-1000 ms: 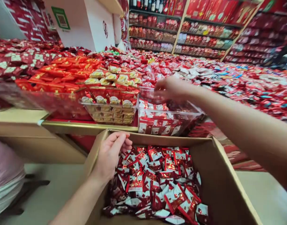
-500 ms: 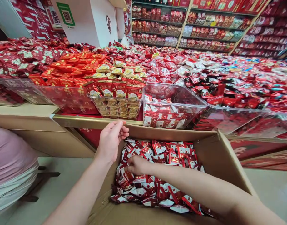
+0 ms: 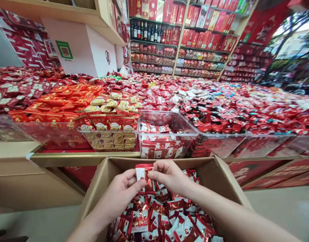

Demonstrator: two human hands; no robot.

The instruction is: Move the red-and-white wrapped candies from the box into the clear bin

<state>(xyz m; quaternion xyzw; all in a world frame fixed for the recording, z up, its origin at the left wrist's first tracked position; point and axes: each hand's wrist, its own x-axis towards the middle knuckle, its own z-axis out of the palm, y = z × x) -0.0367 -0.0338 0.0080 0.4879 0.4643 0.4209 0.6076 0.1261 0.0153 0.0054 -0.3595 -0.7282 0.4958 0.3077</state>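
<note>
Between my two hands is a red-and-white candy packet (image 3: 145, 179), held upright above an open cardboard box (image 3: 93, 198). My left hand (image 3: 124, 190) pinches its left side, thumb in front. On its right edge, my right hand (image 3: 168, 176) closes with the thumb across the front. Loose packets of the same look (image 3: 166, 215) fill the box below. Just beyond the box, a clear plastic bin (image 3: 166, 134) contains neat rows of similar packets, with its upper part unfilled.
A bin of durian sweets (image 3: 109, 136) stands left of the clear bin, and orange-red packets (image 3: 55, 111) lie farther left. Bins of dark red sweets (image 3: 220, 124) continue to the right. Behind rise a white pillar (image 3: 76, 50) and stocked shelves (image 3: 154, 50).
My right hand has come up out of the loose packets and met my left hand at one packet. The view has tilted up, and the person at the left has left the view.
</note>
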